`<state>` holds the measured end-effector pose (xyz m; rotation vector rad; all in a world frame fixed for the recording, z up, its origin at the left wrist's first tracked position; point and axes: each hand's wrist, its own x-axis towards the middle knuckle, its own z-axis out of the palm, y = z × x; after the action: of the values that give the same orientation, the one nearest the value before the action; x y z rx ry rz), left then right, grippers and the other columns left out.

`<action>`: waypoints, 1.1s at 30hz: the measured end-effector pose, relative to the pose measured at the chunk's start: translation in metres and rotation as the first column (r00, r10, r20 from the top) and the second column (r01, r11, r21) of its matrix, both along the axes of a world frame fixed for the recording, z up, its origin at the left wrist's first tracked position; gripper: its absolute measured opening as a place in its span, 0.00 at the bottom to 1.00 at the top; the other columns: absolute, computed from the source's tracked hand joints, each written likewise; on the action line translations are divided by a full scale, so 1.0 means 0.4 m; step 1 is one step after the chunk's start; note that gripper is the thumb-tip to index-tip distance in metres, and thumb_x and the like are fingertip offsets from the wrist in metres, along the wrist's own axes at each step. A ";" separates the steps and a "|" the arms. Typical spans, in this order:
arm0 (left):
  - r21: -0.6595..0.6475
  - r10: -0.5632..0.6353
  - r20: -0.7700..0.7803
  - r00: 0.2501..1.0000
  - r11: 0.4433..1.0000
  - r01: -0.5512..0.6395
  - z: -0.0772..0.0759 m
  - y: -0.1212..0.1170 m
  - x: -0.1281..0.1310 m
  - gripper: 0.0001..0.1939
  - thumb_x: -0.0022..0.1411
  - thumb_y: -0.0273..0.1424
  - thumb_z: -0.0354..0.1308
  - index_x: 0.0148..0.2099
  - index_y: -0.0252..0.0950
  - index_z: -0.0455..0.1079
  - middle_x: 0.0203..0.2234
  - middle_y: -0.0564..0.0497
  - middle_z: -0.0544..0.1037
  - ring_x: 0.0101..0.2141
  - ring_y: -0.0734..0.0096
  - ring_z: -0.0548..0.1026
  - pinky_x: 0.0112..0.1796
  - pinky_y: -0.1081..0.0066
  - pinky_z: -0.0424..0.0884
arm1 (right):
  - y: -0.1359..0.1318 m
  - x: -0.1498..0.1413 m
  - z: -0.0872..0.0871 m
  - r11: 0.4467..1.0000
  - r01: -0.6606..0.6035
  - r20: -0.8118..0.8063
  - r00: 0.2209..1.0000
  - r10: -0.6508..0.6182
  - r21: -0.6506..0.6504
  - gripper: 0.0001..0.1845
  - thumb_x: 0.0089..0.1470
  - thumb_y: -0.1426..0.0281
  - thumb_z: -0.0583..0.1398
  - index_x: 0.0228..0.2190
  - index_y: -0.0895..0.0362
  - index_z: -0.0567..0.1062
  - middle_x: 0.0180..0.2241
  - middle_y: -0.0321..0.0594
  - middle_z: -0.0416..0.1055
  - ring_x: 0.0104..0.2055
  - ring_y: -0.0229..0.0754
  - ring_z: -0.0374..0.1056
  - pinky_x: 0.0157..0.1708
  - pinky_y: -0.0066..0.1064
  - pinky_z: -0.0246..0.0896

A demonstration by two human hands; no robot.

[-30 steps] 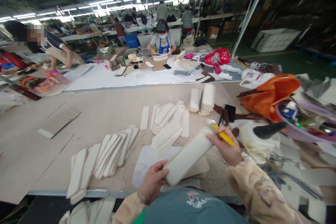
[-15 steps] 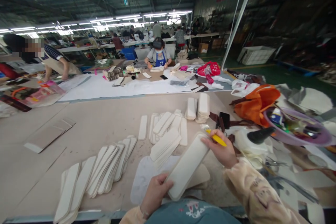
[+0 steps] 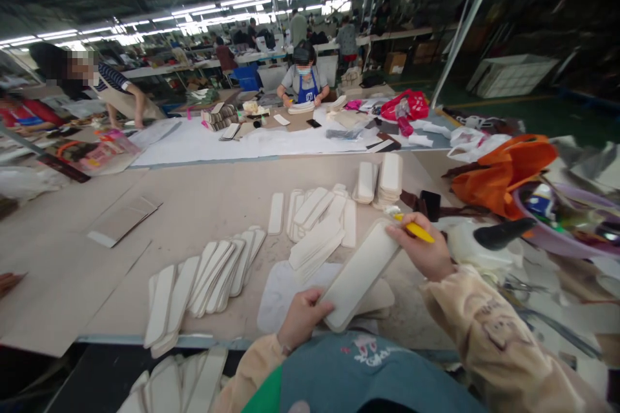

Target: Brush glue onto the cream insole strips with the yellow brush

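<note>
A long white panel (image 3: 361,276) with rounded ends and a beige edge slants across the front of the table. My left hand (image 3: 306,314) is closed on its near end, thumb on top. At its far end my right hand (image 3: 422,246) is closed on the panel's edge and on a slim yellow tool (image 3: 417,231); the tool's kind cannot be made out. Under the panel lie more rounded beige pieces (image 3: 380,297) and a white sheet (image 3: 274,297). Beyond my left hand is a fanned pile of white panels (image 3: 317,242).
Fanned panels (image 3: 208,277) lie left, two stacks (image 3: 389,177) behind. A white bottle with a black nozzle (image 3: 504,234), scissors (image 3: 520,287), an orange bag (image 3: 508,174) and a purple basin (image 3: 552,232) crowd the right. A co-worker (image 3: 305,80) sits across; another person (image 3: 119,90) leans at left.
The view has tilted down and shifted left, bringing panels below the table edge into sight. Both hands keep their hold on the panel, and the yellow tool stays in my right hand.
</note>
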<state>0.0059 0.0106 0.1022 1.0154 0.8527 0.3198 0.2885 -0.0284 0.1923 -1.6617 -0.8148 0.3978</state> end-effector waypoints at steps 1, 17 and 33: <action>-0.024 0.008 0.012 1.000 1.000 -0.008 0.003 -0.003 0.001 0.26 0.44 0.44 0.70 0.42 0.31 0.76 0.31 0.49 0.78 0.31 0.68 0.74 0.33 0.71 0.70 | 0.002 0.001 0.001 1.000 0.014 0.013 1.000 -0.014 -0.016 0.22 0.40 0.54 0.68 0.28 0.54 0.67 0.25 0.31 0.64 0.26 0.34 0.59 0.26 0.26 0.56; -0.164 0.007 0.017 1.000 0.986 -0.004 0.016 -0.024 -0.001 0.29 0.43 0.52 0.66 0.38 0.31 0.75 0.24 0.50 0.76 0.26 0.70 0.74 0.29 0.71 0.71 | 0.033 0.004 -0.040 0.997 -0.068 0.070 0.995 0.065 0.049 0.18 0.45 0.58 0.67 0.27 0.53 0.65 0.23 0.30 0.62 0.24 0.33 0.57 0.22 0.25 0.53; -0.049 0.022 0.067 0.998 0.999 -0.019 0.011 0.015 0.023 0.29 0.44 0.53 0.66 0.31 0.29 0.72 0.21 0.52 0.71 0.23 0.76 0.65 0.26 0.74 0.58 | 0.089 -0.067 -0.016 0.985 -0.165 0.017 0.986 0.165 0.045 0.19 0.45 0.59 0.67 0.29 0.53 0.64 0.23 0.28 0.57 0.23 0.32 0.54 0.22 0.24 0.53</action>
<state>0.0150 0.0165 0.1064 0.9469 0.8064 0.3474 0.2616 0.0071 0.1858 -1.5601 -0.9684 0.4798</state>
